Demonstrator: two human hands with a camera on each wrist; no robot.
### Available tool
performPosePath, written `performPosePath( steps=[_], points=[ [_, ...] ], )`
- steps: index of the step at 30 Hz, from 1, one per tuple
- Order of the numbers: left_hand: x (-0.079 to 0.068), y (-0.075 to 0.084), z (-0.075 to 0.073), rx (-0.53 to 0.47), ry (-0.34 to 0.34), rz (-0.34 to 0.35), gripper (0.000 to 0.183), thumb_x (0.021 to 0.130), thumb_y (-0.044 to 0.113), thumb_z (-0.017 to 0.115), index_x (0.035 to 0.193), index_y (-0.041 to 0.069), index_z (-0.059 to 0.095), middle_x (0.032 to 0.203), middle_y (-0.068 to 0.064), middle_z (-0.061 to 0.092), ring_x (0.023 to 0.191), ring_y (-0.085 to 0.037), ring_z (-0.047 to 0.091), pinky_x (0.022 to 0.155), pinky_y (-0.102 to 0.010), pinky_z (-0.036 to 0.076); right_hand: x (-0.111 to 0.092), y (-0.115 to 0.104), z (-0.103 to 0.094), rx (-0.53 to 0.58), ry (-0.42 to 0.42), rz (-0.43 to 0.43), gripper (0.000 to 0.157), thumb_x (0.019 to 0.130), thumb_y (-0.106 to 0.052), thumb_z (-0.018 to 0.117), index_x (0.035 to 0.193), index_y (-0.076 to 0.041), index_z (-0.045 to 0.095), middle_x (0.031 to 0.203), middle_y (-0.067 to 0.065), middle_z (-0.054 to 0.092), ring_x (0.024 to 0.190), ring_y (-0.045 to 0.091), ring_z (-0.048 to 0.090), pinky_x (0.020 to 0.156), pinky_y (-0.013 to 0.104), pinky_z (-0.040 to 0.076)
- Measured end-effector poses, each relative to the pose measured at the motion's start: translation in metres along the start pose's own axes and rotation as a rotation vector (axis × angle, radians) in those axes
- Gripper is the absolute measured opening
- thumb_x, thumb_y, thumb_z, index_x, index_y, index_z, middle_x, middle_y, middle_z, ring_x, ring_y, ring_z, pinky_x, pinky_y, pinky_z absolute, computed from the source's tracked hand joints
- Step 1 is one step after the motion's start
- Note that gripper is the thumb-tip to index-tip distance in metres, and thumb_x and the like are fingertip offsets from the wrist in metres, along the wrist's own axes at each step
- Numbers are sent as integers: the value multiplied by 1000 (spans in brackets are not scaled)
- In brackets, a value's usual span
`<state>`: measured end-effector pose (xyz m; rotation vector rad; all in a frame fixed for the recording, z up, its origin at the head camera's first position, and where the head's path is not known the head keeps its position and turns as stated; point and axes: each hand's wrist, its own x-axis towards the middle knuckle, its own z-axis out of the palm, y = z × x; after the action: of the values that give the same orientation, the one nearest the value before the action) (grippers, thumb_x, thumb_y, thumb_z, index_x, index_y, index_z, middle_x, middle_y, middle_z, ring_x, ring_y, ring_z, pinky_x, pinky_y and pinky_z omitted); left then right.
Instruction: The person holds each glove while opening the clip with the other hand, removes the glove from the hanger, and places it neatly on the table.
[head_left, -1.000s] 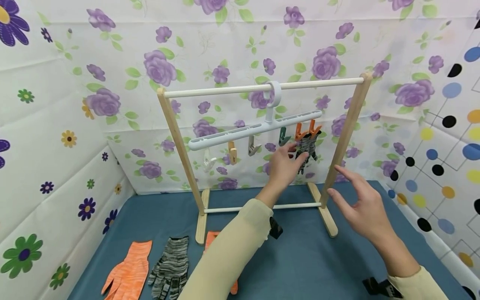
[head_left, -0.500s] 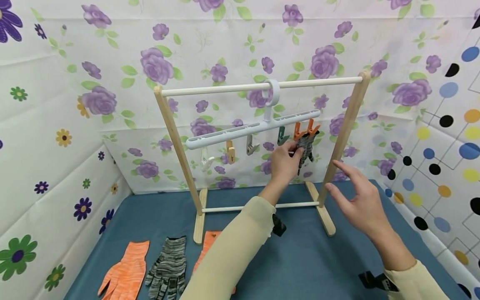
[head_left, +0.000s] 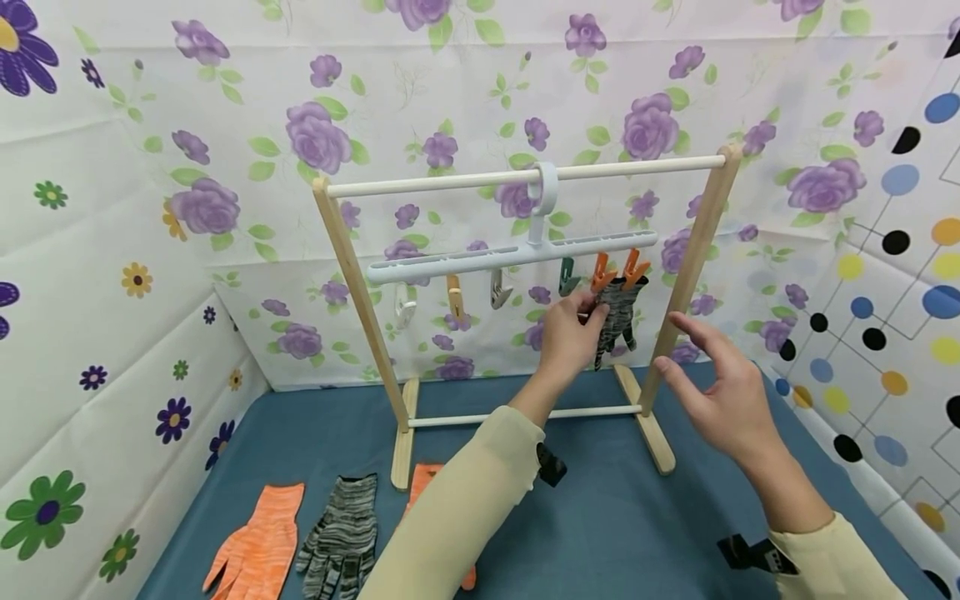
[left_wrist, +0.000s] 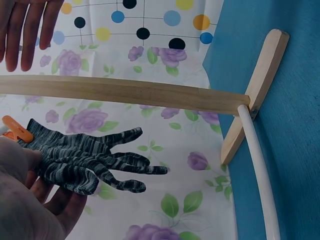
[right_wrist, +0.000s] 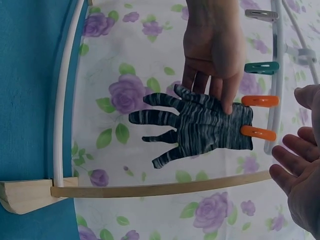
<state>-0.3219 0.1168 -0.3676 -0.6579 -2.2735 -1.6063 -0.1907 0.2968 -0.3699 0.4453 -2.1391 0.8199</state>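
Observation:
A black-and-grey striped knit glove (head_left: 618,315) hangs fingers down from two orange clothespins (right_wrist: 259,132) at the right end of the pale hanger (head_left: 450,266). My left hand (head_left: 570,335) pinches the glove's side edge near the cuff. Its thumb lies on the near face and the fingers go behind, as the left wrist view shows. My right hand (head_left: 723,400) is held beside the rack's right post with fingers extended and nothing in it. In the right wrist view, the right hand (right_wrist: 302,167) is near the clipped cuff.
The hanger hooks over the top bar of a wooden rack (head_left: 697,242). A green clothespin (head_left: 567,277), a grey one, a wooden one and a white one hang from it. On the blue cloth lie an orange glove (head_left: 258,533), a striped glove (head_left: 343,525) and another orange glove partly under the left sleeve.
My left hand has gone from spread fingers beside the glove to pinching its edge. The hanger's right end and the glove have dipped, and its left end has risen. The right hand stays nearly still.

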Motion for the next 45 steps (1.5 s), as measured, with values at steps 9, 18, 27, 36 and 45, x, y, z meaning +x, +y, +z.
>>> performPosePath(
  steps=[9,18,27,36,45],
  points=[
    [-11,3,-3,16,-24,20,24,108,24,67,122,6,75,107,-6,75,83,-6,67,65,-19,53,4,-1,-2,29,30,59,62,98,-7,78,156,-11,55,152,10,59,136,40,57,110,12,33],
    [-22,4,-7,-4,-48,26,25,108,24,67,123,7,75,109,-5,75,88,-8,68,70,-20,54,7,0,-4,84,44,71,60,99,-5,76,155,-5,54,152,12,59,139,1,51,110,13,37],
    [-35,9,-10,-1,-79,47,24,108,23,67,124,7,76,113,-4,77,93,-8,70,77,-21,56,12,4,-3,190,22,153,57,103,-7,71,157,-7,52,152,18,57,136,-2,52,109,12,38],
    [-45,13,-14,-42,-133,65,22,109,22,66,122,7,76,112,-3,77,91,-3,68,76,-19,55,23,2,2,249,-3,219,54,107,-15,68,157,-7,51,152,15,58,137,20,58,106,13,43],
    [-53,15,-17,-109,-181,37,22,109,24,66,120,9,76,103,6,74,86,-3,65,74,-22,55,30,-5,9,428,-3,271,46,109,-15,63,154,-8,55,146,11,61,129,9,61,98,15,50]
  ],
)
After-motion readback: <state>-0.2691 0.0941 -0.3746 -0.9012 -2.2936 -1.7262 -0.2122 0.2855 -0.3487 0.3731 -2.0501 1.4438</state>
